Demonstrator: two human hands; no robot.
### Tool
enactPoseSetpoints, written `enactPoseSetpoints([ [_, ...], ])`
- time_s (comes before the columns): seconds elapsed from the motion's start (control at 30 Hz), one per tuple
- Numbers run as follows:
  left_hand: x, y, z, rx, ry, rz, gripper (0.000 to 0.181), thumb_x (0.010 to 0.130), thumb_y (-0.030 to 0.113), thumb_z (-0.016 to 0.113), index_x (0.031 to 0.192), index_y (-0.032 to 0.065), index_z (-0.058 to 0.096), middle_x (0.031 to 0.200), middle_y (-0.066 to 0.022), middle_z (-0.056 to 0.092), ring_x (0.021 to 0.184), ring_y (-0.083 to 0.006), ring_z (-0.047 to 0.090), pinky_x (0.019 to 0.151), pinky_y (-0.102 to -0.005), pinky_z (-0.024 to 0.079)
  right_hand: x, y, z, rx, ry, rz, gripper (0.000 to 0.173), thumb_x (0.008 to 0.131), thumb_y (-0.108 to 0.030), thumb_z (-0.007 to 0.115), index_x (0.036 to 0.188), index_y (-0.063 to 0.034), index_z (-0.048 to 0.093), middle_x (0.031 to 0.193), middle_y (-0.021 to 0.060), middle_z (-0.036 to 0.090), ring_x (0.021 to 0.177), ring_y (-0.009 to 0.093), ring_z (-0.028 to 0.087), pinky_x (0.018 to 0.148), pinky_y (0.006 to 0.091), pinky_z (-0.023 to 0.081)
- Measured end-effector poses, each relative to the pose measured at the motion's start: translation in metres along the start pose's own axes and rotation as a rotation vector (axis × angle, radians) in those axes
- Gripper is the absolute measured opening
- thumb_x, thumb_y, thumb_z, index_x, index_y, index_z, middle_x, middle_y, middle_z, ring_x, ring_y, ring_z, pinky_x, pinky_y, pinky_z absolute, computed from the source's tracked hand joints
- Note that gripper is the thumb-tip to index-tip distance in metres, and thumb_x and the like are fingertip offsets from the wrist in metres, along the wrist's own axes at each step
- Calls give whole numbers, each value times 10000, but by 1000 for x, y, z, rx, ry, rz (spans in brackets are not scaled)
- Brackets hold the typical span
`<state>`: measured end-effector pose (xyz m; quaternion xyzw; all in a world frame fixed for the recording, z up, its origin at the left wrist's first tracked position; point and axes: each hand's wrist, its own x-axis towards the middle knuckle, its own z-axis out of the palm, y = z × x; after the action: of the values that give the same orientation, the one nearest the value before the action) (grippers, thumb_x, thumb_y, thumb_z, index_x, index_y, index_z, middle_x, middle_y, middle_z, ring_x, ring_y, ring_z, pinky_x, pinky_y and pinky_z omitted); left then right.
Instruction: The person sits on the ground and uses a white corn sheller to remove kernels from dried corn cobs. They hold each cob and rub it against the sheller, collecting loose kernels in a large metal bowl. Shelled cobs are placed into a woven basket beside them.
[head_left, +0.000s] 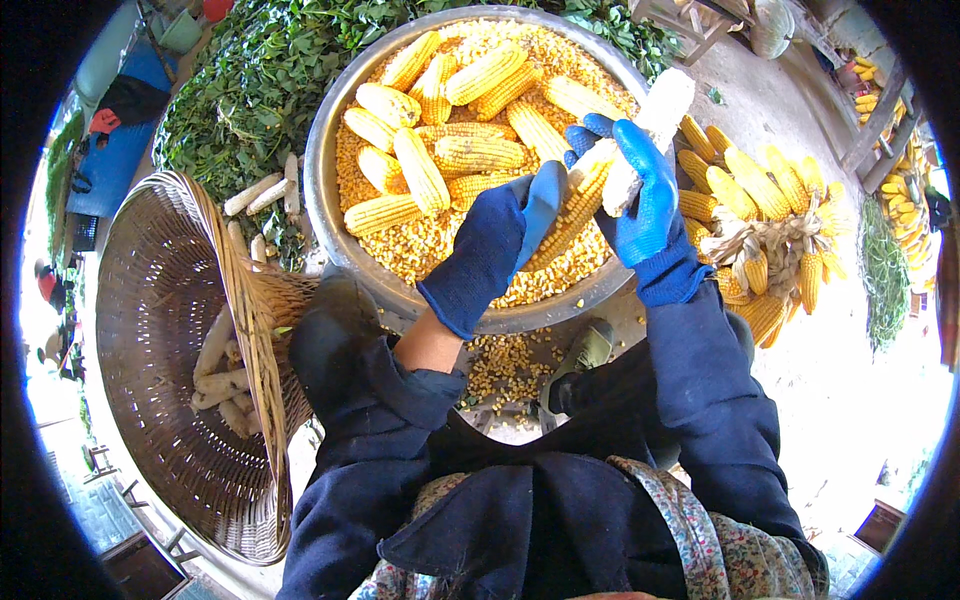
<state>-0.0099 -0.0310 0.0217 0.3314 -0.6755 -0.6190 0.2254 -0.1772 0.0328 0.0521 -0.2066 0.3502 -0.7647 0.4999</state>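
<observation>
Over the right side of a wide metal basin (319, 176), my gloved left hand (499, 240) grips a yellow ear of corn (574, 206) by its lower part. My right hand (645, 187), in a blue coated glove, holds a bare white corncob (666, 105) slanting up to the right. The cob lies against the upper part of the ear. Some of my right fingers reach behind both, so their exact hold is partly hidden. Loose corn kernels (416, 255) fill the basin, with several whole ears (480, 154) lying on top.
At left a tilted wicker basket (150, 360) holds several stripped cobs (221, 390). More cobs (255, 195) lie beside the basin near heaped green leaves (247, 90). A tied bunch of corn ears (765, 217) sits at right. Spilled kernels (510, 367) cover ground near my shoe (589, 349).
</observation>
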Motion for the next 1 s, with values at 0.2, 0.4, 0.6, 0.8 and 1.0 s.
enactPoseSetpoints([
  [0.2,-9,13,21,-405,8,174,532,981,388,563,1305,-34,547,1121,-107,671,1004,-180,617,924,-319,472,3,-4,-3,-135,-6,-31,425,937,-261,601,1245,28,556,1221,157,623,1161,312,593,1036,442,458],
  [0.4,-1,4,13,-6,9,136,493,923,463,577,1133,19,619,876,-181,686,790,-259,671,706,-349,509,2,0,-2,-8,16,68,430,945,-272,588,1237,42,556,1195,164,625,1132,310,600,1036,438,454],
  [0.6,6,-3,11,-307,-14,-169,525,1028,368,496,1376,-25,505,1268,-71,617,1099,-147,593,961,-283,458,-4,10,-8,-343,-164,-120,458,954,-264,570,1280,56,537,1275,184,592,1228,320,548,1084,446,407],
  [0.8,0,10,18,-278,16,-89,486,1022,359,506,1330,-17,533,1240,-66,619,1092,-140,589,980,-286,452,-8,4,14,-222,-193,13,500,974,-296,540,1323,62,509,1359,187,540,1262,327,525,1122,447,369],
  [1.0,-1,-2,25,-329,167,-7,462,983,449,527,1034,12,668,848,-69,674,785,-123,599,717,-299,478,-7,18,-3,-233,-236,-12,499,969,-293,543,1337,42,511,1357,171,547,1284,309,510,1122,434,365],
])
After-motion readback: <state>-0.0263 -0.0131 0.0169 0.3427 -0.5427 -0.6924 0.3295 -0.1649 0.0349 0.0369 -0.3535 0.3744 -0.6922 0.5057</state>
